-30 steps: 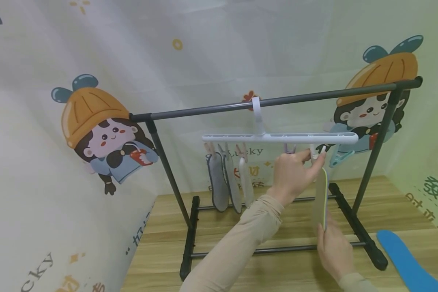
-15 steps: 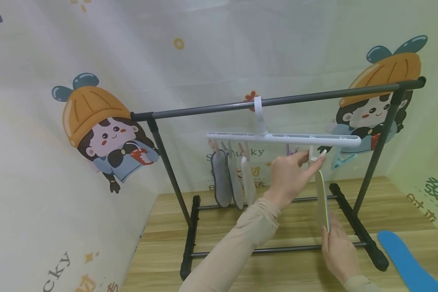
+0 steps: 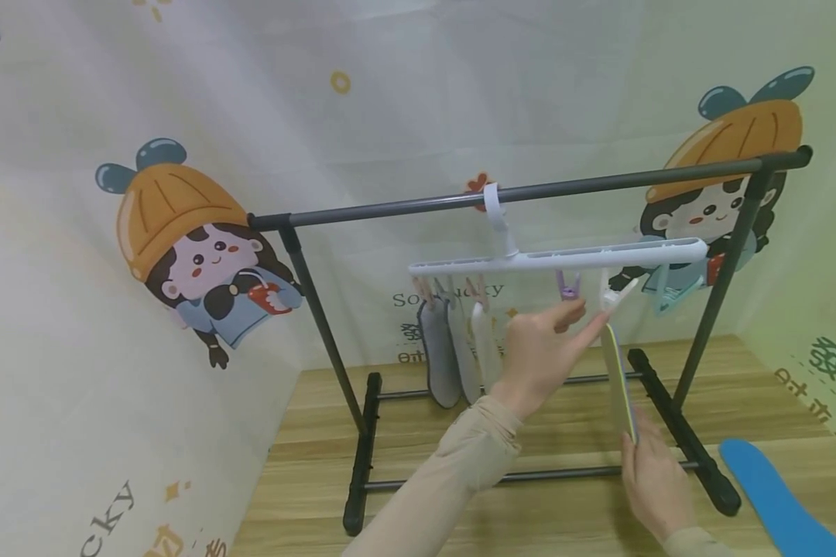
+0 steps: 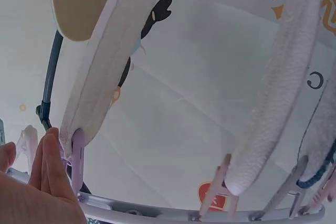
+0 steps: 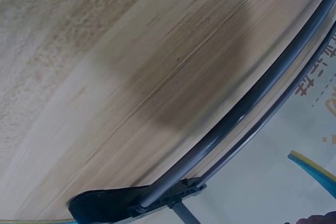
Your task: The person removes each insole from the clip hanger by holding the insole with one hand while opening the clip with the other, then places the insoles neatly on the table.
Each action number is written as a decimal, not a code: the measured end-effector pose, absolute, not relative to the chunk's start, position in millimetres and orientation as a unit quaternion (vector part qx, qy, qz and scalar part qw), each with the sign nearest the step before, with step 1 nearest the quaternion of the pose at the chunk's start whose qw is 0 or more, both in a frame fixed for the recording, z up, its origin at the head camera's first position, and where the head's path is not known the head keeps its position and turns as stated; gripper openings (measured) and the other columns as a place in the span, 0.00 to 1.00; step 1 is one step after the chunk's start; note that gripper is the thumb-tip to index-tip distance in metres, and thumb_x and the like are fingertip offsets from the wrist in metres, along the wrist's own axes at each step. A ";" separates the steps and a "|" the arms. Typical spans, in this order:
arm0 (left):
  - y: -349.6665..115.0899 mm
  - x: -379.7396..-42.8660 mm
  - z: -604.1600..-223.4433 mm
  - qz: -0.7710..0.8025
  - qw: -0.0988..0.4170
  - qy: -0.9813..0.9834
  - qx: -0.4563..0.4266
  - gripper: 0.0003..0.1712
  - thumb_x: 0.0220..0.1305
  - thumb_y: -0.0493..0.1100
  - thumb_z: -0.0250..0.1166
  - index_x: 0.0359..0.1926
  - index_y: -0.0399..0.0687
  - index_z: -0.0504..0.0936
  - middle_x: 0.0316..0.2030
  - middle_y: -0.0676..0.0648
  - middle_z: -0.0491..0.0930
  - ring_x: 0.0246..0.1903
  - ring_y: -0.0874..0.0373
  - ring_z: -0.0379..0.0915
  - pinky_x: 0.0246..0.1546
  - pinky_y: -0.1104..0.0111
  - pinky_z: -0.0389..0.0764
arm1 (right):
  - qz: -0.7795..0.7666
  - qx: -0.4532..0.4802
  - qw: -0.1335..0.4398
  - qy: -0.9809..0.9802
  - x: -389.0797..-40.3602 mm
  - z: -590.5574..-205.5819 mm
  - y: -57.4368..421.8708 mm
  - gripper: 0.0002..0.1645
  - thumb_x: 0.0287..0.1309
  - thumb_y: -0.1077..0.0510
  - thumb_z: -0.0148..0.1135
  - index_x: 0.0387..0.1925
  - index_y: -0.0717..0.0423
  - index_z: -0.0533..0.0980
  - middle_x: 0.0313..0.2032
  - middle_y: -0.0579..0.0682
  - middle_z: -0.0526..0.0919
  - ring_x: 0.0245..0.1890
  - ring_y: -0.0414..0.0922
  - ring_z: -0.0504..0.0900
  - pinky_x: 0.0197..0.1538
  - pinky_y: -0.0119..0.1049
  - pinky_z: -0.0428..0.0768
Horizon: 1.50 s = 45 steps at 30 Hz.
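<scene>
A flat insole (image 3: 620, 387), pale on the face toward me with a yellow and blue edge, hangs lengthwise below a white clip (image 3: 615, 295) on the white hanger (image 3: 599, 256). My left hand (image 3: 543, 348) is just left of that clip. Its thumb tip lies near the clip and insole top, and its fingers are apart from the thumb with nothing held between them. My right hand (image 3: 655, 480) pinches the insole's lower end between thumb and fingers. In the left wrist view, a whitish insole (image 4: 102, 77) hangs from a purple clip (image 4: 77, 158) beside my left fingers.
Grey and white insoles (image 3: 440, 356) hang from clips at the hanger's left. A teal clip (image 3: 669, 294) hangs at its right end. The hanger hooks over a black rack (image 3: 390, 207). A blue insole (image 3: 780, 495) lies on the wooden table (image 3: 529, 518) at right.
My left fingers have loosened from the white clip and drawn slightly down from it. The hanger has swung, its right end rising, and the hanging insoles have shifted right. My right hand has moved slightly right.
</scene>
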State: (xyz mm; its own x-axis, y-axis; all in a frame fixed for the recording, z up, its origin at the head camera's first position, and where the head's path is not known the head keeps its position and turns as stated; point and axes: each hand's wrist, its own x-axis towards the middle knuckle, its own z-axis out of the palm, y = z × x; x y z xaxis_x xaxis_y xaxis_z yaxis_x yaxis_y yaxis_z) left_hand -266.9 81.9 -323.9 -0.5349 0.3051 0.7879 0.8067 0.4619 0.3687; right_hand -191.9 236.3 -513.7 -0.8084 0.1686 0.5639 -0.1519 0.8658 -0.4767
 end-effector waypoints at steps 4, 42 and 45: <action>75.7 -264.7 -327.1 -0.405 0.333 -0.774 -0.356 0.18 0.61 0.49 0.70 0.45 0.40 0.87 0.40 0.44 0.88 0.37 0.61 0.87 0.40 0.85 0.78 | 0.264 -0.008 0.306 -0.915 -189.6 -513.7 240.1 0.26 0.73 0.62 0.45 0.65 0.77 0.63 0.57 0.77 0.72 0.44 0.75 0.79 0.40 0.68 0.78; 31.8 -249.3 -364.1 -0.425 0.382 -0.744 -0.346 0.15 0.55 0.44 0.75 0.37 0.36 0.88 0.33 0.41 0.88 0.29 0.57 0.88 0.35 0.82 0.81 | 0.188 -0.175 0.187 -0.948 -146.3 -503.4 358.8 0.24 0.76 0.58 0.36 0.61 0.74 0.60 0.33 0.75 0.77 0.27 0.68 0.80 0.30 0.56 0.79; 29.8 -248.4 -366.0 -0.423 0.381 -0.746 -0.346 0.14 0.56 0.44 0.75 0.38 0.37 0.88 0.33 0.42 0.88 0.29 0.57 0.88 0.35 0.81 0.81 | 0.193 -0.222 0.145 -0.945 -146.0 -506.8 367.6 0.23 0.75 0.60 0.38 0.62 0.74 0.58 0.44 0.78 0.74 0.43 0.73 0.77 0.46 0.62 0.77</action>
State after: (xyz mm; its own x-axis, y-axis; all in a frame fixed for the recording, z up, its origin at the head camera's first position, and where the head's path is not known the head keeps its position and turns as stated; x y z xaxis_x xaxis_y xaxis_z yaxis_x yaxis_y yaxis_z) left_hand -248.4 29.8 -366.0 -0.4707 0.1934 0.8608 0.8379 0.4034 0.3676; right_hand -146.0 367.6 -506.8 -0.8593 0.4756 0.1881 0.3634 0.8266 -0.4297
